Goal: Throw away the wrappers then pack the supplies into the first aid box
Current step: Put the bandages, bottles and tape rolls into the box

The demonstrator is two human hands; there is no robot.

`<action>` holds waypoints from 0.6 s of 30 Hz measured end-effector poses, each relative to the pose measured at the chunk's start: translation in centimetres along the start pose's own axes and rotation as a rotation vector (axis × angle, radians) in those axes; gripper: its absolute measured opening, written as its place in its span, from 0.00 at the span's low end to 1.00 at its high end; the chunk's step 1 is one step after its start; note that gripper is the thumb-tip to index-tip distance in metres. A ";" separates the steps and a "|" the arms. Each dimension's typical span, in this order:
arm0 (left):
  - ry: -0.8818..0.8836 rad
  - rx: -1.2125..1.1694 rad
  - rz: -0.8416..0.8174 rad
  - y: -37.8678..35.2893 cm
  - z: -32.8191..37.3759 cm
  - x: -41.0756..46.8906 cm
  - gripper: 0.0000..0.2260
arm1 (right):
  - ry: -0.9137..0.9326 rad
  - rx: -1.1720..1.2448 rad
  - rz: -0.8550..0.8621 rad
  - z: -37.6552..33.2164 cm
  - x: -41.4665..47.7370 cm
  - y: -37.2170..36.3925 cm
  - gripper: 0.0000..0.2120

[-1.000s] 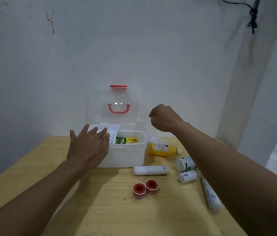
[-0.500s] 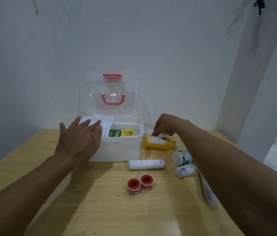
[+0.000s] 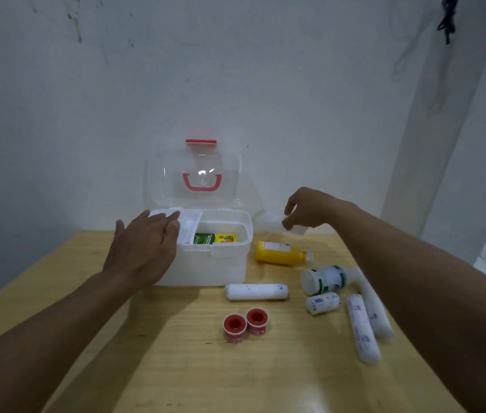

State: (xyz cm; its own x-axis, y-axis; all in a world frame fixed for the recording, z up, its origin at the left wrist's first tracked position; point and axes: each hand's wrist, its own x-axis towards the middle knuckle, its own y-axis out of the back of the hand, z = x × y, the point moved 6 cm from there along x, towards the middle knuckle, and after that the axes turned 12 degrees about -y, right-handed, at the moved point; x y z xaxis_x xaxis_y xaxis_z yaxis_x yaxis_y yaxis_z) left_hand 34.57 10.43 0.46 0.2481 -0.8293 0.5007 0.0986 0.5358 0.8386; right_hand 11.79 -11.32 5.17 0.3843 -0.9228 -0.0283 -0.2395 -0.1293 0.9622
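The white first aid box (image 3: 214, 265) stands open at the back of the table, its clear lid (image 3: 197, 174) upright with a red handle. A green and yellow carton (image 3: 214, 238) lies inside. My left hand (image 3: 143, 248) rests flat, fingers apart, on the box's left rim and its inner tray. My right hand (image 3: 310, 211) is lifted to the right of the box, pinching a clear plastic wrapper (image 3: 268, 223). On the table lie a yellow bottle (image 3: 280, 253), a white jar (image 3: 322, 280), bandage rolls (image 3: 256, 292) and two red tape rolls (image 3: 246, 323).
The wooden table (image 3: 176, 368) stands against a white wall; its left edge slants near my left arm. A small roll (image 3: 322, 304) and two long wrapped rolls (image 3: 364, 327) lie by my right forearm. A white pillar (image 3: 444, 114) stands at the right.
My right hand dropped to the spot behind the yellow bottle, closed on the clear wrapper and has lifted it. My left hand stayed on the box.
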 end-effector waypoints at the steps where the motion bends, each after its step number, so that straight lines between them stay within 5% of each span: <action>1: 0.014 -0.023 0.009 0.2 -0.1 0.1 0.28 | 0.008 -0.005 0.017 -0.2 -0.7 1.1 0.18; 10: 0.017 0.091 -0.091 0.1 0.2 -0.4 0.25 | 0.137 0.027 0.069 -5.5 -7.0 7.5 0.15; 18: 0.005 0.073 -0.076 0.0 0.1 -0.6 0.25 | 0.156 -0.154 0.020 -11.5 -6.4 3.3 0.17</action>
State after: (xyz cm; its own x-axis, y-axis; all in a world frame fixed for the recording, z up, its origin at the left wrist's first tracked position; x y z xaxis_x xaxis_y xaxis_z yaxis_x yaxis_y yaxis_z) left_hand 34.35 10.94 0.17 0.2473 -0.8661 0.4344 0.0472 0.4586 0.8874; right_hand 18.79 -1.63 11.68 0.5166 -0.8559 0.0221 -0.1138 -0.0431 0.9926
